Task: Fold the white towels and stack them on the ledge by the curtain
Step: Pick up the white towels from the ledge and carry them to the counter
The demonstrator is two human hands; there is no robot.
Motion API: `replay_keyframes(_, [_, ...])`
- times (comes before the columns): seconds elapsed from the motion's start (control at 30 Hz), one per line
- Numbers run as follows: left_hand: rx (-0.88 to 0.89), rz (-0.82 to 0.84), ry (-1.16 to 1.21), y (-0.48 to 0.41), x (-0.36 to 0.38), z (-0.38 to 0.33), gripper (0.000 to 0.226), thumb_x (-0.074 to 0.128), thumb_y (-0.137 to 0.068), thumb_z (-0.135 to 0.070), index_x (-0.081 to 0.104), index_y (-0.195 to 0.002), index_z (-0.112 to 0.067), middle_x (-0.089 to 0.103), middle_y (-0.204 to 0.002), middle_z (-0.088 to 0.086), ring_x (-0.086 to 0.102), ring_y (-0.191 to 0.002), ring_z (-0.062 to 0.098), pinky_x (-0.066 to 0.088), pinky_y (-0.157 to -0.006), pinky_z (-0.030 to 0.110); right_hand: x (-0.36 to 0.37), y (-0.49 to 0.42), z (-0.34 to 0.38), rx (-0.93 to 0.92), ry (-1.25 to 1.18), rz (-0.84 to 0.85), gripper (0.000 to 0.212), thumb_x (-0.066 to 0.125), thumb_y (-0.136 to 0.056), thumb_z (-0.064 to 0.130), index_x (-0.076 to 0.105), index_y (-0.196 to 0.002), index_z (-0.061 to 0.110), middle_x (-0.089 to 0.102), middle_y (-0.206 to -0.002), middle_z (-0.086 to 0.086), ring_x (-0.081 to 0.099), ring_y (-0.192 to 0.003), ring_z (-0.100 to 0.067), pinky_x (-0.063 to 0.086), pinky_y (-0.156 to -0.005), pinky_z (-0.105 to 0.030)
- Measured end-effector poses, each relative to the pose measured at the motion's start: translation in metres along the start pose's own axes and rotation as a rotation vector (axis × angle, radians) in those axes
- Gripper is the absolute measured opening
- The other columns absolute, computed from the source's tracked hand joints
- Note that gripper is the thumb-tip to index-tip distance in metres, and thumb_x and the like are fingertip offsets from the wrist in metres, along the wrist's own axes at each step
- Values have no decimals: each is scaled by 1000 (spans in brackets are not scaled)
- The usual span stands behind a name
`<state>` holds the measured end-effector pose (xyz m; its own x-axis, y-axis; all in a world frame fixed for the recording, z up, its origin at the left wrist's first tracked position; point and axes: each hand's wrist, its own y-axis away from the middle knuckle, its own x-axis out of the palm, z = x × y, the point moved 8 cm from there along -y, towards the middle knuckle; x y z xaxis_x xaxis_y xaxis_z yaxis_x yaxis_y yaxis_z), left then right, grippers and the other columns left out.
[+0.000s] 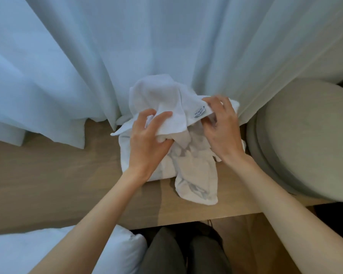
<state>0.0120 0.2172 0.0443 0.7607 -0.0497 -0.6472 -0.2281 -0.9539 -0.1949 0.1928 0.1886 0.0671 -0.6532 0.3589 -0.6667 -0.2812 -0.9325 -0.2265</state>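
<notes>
Crumpled white terry towel [156,95], gripped by left hand [147,139], right hand [223,133]; loose end [196,186] may slip off front edge of pale wooden ledge [48,175].

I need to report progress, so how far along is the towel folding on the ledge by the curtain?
Early on. Done: a bottom towel seems to lie flat and folded on the ledge, though I can't be sure. In hand: the left hand and right hand grip a crumpled towel, unfolded. Left: fold it and the loose towel trailing toward the ledge's edge, then stack them.
</notes>
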Motion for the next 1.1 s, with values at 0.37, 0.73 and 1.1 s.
replay_keyframes(0.37, [276, 132, 109, 3, 9, -136, 47, 74, -72, -16, 64, -117, -27, 48, -123, -1, 53, -108, 21, 44, -85, 27, -149, 42, 10, 93, -36, -309, 33, 58, -83, -1, 61, -114, 13, 47, -109, 0, 49, -97, -6, 38, -80, -12])
replay_keyframes(0.73, [661, 304, 227, 47, 100, -333, 49, 71, -76, -22, 60, -124, -27, 46, -126, -1, 50, -112, 26, 48, -91, 46, -350, 140, -28, 208, 132, -616, 28, 60, -90, 5, 58, -117, 10, 45, -113, 2, 43, -100, -3, 35, -81, -1])
replay_keyframes(1.1, [920, 408, 372, 150, 190, -547, 48, 75, -79, -20, 60, -124, -22, 48, -126, 8, 48, -117, 27, 46, -93, 50, -553, 263, -88, 309, 170, -856, 32, 61, -89, 4, 56, -116, 20, 46, -119, 4, 43, -107, -1, 43, -88, -14])
